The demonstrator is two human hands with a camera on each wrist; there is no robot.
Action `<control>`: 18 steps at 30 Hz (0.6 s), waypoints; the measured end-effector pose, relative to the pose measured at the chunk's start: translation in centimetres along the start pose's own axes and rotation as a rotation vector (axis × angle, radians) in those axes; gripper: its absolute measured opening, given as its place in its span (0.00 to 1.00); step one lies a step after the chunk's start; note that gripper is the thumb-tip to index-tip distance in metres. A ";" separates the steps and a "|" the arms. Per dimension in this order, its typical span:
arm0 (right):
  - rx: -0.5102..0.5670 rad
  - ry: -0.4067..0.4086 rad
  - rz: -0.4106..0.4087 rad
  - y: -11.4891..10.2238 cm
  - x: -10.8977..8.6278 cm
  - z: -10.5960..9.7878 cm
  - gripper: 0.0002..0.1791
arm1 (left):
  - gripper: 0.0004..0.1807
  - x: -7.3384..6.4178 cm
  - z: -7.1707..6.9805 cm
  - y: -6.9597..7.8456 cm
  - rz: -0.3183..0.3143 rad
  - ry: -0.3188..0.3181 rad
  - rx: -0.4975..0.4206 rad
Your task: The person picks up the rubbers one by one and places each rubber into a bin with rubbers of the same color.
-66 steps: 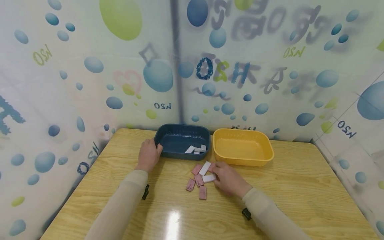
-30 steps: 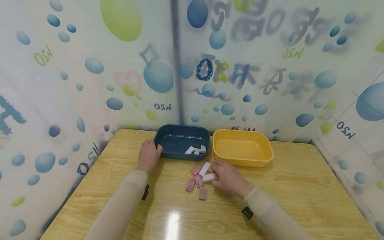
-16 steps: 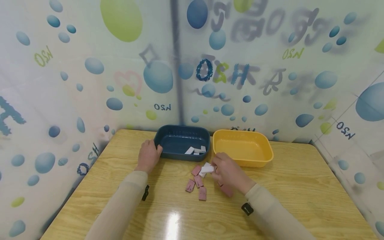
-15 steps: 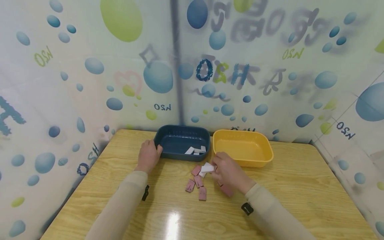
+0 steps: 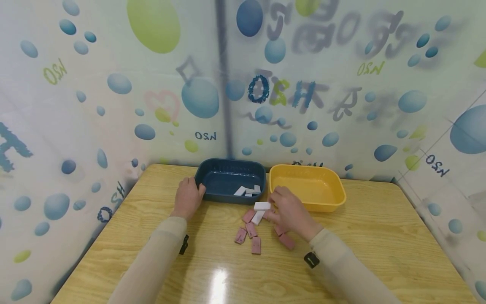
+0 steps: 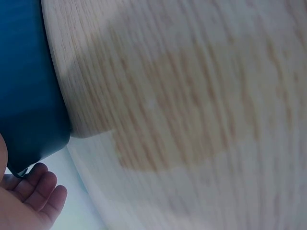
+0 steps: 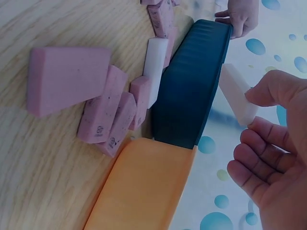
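My right hand (image 5: 291,213) pinches a white eraser (image 5: 262,206) between thumb and index finger, raised above the table in front of the two bins. In the right wrist view that eraser (image 7: 237,93) sticks out from the fingertips, the other fingers loosely bent. Below it lie another white eraser (image 5: 257,218) and several pink erasers (image 5: 256,245), some partly hidden by the hand. My left hand (image 5: 187,197) grips the left end of the dark blue bin (image 5: 228,197); the left wrist view catches its fingers (image 6: 41,189) at the bin's corner. Several white erasers (image 5: 240,191) lie inside that bin.
A yellow bin (image 5: 322,207) stands just right of the blue one, with nothing seen in it. Both sit near the back edge of the wooden table (image 5: 212,257), before a patterned curtain (image 5: 235,118).
My right hand has picked the white eraser off the pile and lifted it toward the bins. Two pink erasers now show to the right, beside the wrist. The left hand has stayed put.
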State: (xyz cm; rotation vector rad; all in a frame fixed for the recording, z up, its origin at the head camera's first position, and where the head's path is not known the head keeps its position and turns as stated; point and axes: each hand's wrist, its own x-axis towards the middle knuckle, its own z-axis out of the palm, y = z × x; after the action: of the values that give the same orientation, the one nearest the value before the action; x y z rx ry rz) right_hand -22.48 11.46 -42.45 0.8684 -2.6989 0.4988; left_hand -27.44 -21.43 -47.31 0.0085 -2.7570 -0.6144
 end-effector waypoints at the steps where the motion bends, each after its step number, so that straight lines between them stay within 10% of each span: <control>1: 0.003 0.003 0.003 0.0 0.1 0.0 0.17 | 0.19 0.0 0.0 0.0 0.001 0.000 0.001; 18: -0.039 0.121 -0.014 0.4 1.0 -0.1 0.09 | 0.19 0.0 0.0 0.0 -0.001 0.008 0.005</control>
State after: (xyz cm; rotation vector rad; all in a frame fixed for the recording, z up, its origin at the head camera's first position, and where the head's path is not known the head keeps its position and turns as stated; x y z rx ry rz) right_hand -23.50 11.24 -42.13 0.8184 -2.5828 0.4781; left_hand -27.47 -21.44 -47.32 0.0138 -2.7516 -0.6063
